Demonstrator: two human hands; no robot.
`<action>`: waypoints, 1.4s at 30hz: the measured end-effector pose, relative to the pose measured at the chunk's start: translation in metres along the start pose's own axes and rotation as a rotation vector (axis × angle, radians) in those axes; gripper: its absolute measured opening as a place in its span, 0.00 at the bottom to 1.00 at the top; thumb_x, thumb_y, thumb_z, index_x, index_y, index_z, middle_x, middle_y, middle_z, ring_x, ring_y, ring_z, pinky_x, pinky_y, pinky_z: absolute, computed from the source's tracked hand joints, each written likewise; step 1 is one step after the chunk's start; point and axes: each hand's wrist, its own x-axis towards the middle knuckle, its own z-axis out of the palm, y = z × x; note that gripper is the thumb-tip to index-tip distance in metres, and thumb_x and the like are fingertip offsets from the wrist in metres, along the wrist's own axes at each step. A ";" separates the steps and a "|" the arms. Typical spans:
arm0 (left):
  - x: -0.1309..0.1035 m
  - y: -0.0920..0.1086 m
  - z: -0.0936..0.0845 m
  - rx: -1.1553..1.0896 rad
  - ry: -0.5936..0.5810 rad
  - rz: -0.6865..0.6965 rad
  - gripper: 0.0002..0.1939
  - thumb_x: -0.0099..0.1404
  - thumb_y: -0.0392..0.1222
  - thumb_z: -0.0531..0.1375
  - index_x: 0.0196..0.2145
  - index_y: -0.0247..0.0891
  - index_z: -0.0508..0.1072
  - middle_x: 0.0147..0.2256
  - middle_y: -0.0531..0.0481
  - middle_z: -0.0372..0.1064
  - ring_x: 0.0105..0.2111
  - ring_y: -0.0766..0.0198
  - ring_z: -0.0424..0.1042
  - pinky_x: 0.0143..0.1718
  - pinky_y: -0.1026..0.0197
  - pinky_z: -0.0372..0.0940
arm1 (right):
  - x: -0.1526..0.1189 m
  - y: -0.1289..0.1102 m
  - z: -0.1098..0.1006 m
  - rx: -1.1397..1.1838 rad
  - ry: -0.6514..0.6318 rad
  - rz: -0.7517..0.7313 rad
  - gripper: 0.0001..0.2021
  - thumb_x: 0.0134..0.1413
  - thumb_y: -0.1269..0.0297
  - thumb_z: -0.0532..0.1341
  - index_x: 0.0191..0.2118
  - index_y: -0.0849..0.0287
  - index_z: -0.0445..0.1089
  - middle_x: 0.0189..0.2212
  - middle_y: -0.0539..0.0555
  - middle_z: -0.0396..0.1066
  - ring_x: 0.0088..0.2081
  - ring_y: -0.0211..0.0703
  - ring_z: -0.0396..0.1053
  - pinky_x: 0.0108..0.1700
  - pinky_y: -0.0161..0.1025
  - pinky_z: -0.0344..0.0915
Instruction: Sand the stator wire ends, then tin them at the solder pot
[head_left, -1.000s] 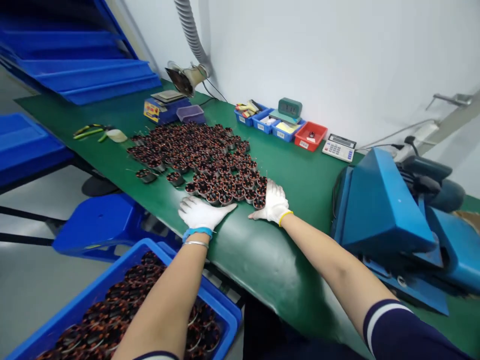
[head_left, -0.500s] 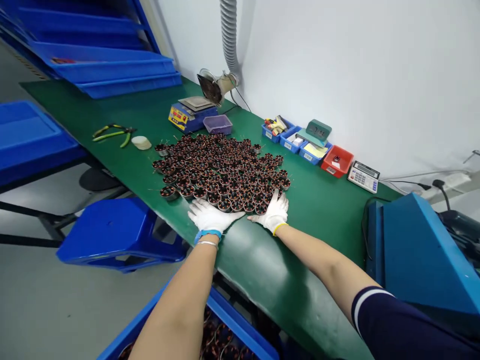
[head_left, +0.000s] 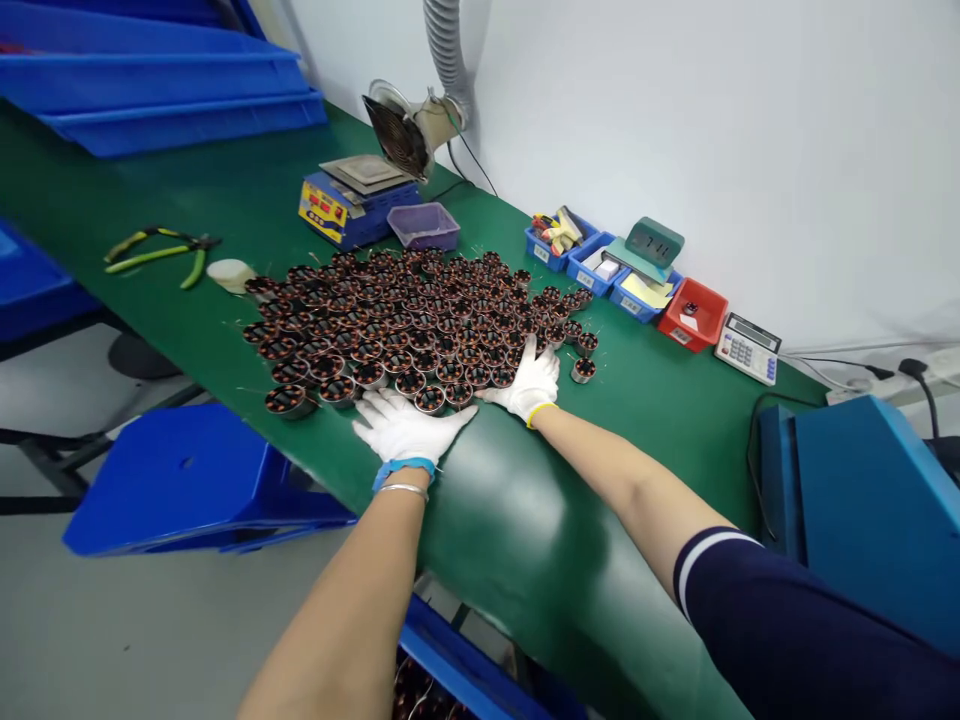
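Many round copper-wound motor stators (head_left: 397, 320) stand packed together on the green table (head_left: 510, 490), some with thin wire ends sticking out. My left hand (head_left: 409, 430), in a white glove with a blue cuff, lies with spread fingers against the near edge of the group. Beside it my right hand (head_left: 529, 385), gloved in white with a yellow cuff, is spread against the near right edge. Both thumbs point toward each other, and neither hand grips anything. A lone stator (head_left: 583, 371) stands slightly apart, right of my right hand.
Green-handled pliers (head_left: 161, 252) and a whitish round object (head_left: 230, 275) lie at the left. Behind the stators are a blue-yellow device (head_left: 352, 205) and a purple tray (head_left: 424, 227). A red bin (head_left: 694, 313) and calculator (head_left: 748, 350) line the wall. A blue crate (head_left: 472, 665) of stators sits below.
Both hands have pushed slightly against the stators' near edge, and a few at the right now stand apart from the group. The camera view has shifted closer.
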 end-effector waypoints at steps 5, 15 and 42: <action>-0.001 0.000 0.000 0.024 0.010 0.007 0.89 0.46 0.90 0.60 0.80 0.10 0.40 0.81 0.10 0.39 0.82 0.22 0.41 0.80 0.24 0.41 | 0.030 -0.012 0.003 0.008 0.006 -0.052 0.85 0.37 0.38 0.87 0.86 0.62 0.32 0.83 0.83 0.36 0.85 0.80 0.38 0.84 0.67 0.41; 0.000 -0.001 0.001 0.029 0.029 0.001 0.89 0.46 0.91 0.58 0.80 0.10 0.41 0.80 0.09 0.41 0.82 0.22 0.42 0.80 0.25 0.42 | 0.090 -0.051 0.018 0.031 0.059 -0.062 0.85 0.38 0.34 0.85 0.86 0.67 0.31 0.82 0.87 0.37 0.84 0.82 0.42 0.83 0.69 0.39; -0.080 0.070 0.007 -0.054 -0.012 0.092 0.65 0.65 0.71 0.61 0.77 0.07 0.52 0.78 0.06 0.46 0.81 0.20 0.47 0.80 0.24 0.43 | 0.074 0.062 -0.027 -0.240 0.187 0.001 0.61 0.69 0.33 0.64 0.80 0.89 0.46 0.79 0.91 0.47 0.81 0.84 0.51 0.81 0.71 0.43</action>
